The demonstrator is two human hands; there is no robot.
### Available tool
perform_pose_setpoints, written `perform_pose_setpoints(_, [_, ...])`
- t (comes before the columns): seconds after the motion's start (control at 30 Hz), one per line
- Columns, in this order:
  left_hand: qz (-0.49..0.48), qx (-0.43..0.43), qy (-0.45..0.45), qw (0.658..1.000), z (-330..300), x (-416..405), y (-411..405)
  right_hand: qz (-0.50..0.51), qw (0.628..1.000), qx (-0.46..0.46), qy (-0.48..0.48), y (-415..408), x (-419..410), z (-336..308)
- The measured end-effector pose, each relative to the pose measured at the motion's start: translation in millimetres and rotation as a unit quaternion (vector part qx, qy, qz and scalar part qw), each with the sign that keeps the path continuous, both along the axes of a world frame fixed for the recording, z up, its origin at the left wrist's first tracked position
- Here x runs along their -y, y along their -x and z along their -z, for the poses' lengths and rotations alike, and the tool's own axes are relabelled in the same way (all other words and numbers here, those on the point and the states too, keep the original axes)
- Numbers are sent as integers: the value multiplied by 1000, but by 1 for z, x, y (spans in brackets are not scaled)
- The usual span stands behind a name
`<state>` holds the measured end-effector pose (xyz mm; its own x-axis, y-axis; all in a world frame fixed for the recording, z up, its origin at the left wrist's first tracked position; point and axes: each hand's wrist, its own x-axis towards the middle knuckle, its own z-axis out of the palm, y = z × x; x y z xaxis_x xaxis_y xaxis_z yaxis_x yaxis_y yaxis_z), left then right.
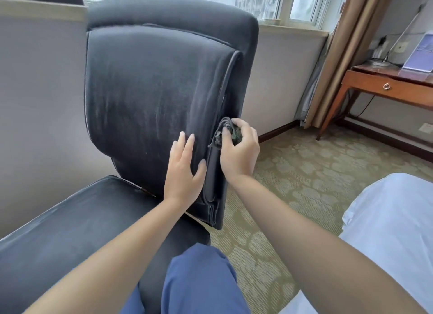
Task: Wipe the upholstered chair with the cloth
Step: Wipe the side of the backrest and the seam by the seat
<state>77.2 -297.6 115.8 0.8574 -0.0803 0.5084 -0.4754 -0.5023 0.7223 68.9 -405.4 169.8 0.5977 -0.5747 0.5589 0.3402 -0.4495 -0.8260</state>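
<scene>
Chair: the dark blue-grey velvet upholstered chair (152,98) is seen from 12 o'clock down to 8 o'clock, backrest upright, seat at lower left.
Cloth: the small dark green crumpled cloth (230,132) is pressed on the piped right side edge of the backrest, just right of centre.
Right hand: the right hand (239,149) is closed around the cloth.
Left hand: the left hand (185,168) is laid flat, fingers spread, on the backrest face; nothing is held.
Progress: pale dusty streaks are visible across the backrest, so much is judged unwiped.
Risk: the cloth could be snagged in the seam groove, or dust merely smeared, if it is dragged bunched.
</scene>
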Motion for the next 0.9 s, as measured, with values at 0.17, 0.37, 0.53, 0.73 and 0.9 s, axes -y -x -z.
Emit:
perform_pose_setpoints(0.17, [3, -21, 2, 1000, -17, 1, -5, 18, 998, 26, 49, -16, 3, -40])
perform_pose_setpoints(0.37, [10, -37, -5, 999, -14, 1, -7, -1, 989, -120, 87, -8, 4, 13])
perform_pose_setpoints(0.53, [18, -53, -15, 998, -9, -4, -7, -60, 928, -357, 83, 14, 0, 83])
perform_pose_setpoints(0.73, [32, -58, -32, 997, -11, -10, -6, -15, 964, -260, 42, 8, -7, 48])
perform_pose_setpoints(0.9, [35, -54, -24, 998, -8, -7, -3, 24, 996, -38, 82, -1, 0, -5])
